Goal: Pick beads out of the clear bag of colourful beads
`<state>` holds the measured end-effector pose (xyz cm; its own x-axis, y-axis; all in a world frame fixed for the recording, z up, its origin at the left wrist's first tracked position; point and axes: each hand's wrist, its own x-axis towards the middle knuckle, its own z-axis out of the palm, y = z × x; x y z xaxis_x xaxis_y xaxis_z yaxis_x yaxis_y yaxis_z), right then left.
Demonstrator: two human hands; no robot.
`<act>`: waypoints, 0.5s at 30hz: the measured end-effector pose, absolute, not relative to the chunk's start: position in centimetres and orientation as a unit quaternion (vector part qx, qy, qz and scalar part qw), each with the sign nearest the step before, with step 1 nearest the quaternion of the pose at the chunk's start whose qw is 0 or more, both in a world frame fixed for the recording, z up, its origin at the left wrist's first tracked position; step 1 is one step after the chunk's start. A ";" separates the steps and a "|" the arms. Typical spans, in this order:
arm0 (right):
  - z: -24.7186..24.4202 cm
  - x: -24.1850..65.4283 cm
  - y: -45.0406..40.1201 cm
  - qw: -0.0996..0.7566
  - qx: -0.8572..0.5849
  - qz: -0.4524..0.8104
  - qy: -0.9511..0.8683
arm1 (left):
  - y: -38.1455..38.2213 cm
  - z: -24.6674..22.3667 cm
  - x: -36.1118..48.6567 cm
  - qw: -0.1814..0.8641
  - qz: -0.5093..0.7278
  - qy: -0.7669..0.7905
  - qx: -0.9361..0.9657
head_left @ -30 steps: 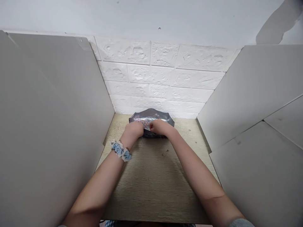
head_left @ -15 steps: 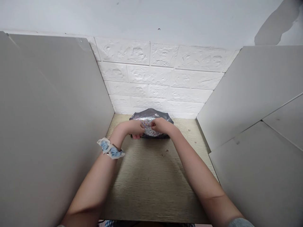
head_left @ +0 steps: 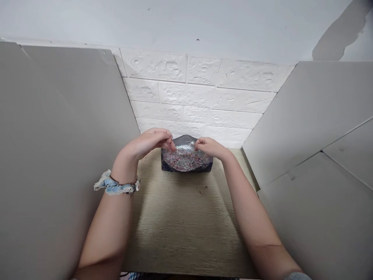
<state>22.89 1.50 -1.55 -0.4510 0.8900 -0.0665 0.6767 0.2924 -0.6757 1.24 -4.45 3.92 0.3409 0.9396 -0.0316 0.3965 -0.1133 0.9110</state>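
Observation:
A dark bag (head_left: pixel 166 167) with a shiny silver inside stands at the back of the table, its mouth wide apart. Small beads (head_left: pixel 186 160), mostly pink, white and clear, fill it. My left hand (head_left: pixel 157 140) is raised over the bag's left edge, wrist bent, fingers curled and closed with their tips drawn together. Above the bag's right side, my right hand (head_left: pixel 210 147) is closed in a pinch. Whatever either hand holds is too small to make out. A blue and white lace scrunchie (head_left: pixel 116 186) circles my left wrist.
Behind the bag rises a white brick-pattern wall (head_left: pixel 186 93). Tall grey panels stand at left (head_left: pixel 64 147) and right (head_left: pixel 314 155), bounding the wooden table (head_left: pixel 183 221). Small dark scraps (head_left: pixel 203 190) lie on the tabletop in front of the bag.
Both hands have risen out of the bag's mouth and moved apart, the left one up and leftward, the right one slightly up and rightward. More of the beads now shows.

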 end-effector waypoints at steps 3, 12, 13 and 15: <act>-1.2 23.3 1.3 0.209 -0.503 0.315 -0.777 | -4.9 4.4 1.2 0.432 0.322 0.499 0.679; 1.4 23.8 -0.5 0.273 -0.463 0.404 -0.740 | -8.2 7.7 1.0 0.318 0.305 0.609 0.659; 1.8 24.0 -0.8 0.263 -0.449 0.419 -0.744 | -8.7 8.0 0.9 0.334 0.342 0.593 0.648; 2.5 24.3 -1.4 0.225 -0.424 0.441 -0.758 | -9.8 8.4 0.7 0.382 0.439 0.526 0.620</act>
<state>24.31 -1.41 2.50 -0.5387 0.8419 -0.0325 0.4444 0.2512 -0.8599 0.75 -9.78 8.44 0.0609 0.9880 0.1418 0.3177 -0.1539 0.9356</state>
